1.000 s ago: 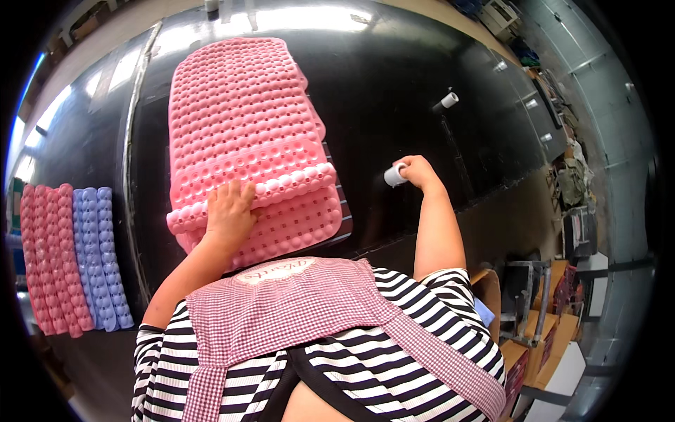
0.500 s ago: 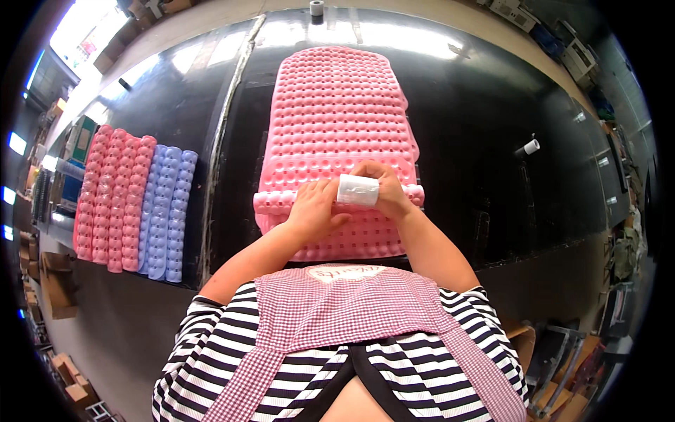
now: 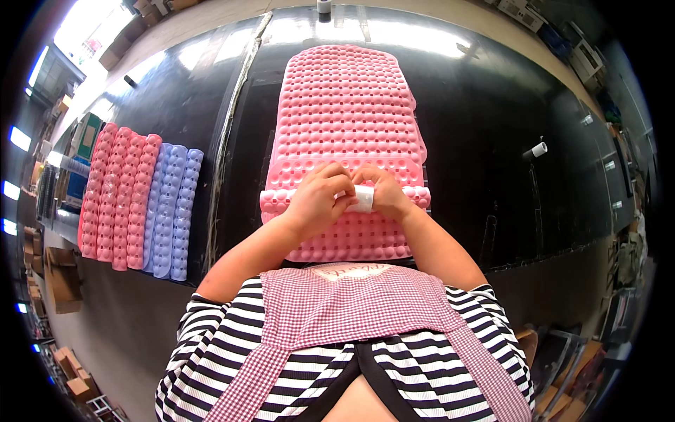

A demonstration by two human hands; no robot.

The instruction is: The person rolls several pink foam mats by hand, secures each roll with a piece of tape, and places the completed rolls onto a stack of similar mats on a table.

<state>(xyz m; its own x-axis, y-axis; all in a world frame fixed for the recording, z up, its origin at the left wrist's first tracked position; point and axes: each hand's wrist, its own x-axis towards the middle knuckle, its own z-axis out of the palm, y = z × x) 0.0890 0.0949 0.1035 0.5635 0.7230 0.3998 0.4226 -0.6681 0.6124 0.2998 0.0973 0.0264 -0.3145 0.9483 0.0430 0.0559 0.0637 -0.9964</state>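
Centrally, the stack of pink mats (image 3: pixel 346 105) extends toward 12 o'clock. Across its near part lies the rolled pink mat (image 3: pixel 278 201), long axis running 9 to 3 o'clock, below both hands. The right hand (image 3: pixel 385 192), nearer to the white tape roll (image 3: pixel 363 199), grasps it; the left hand (image 3: pixel 321 196) sits at that roll's 9 o'clock, fingers curled, hold indeterminate. The apron (image 3: pixel 358 306) bears a lettered patch (image 3: pixel 344 271), too foreshortened to read.
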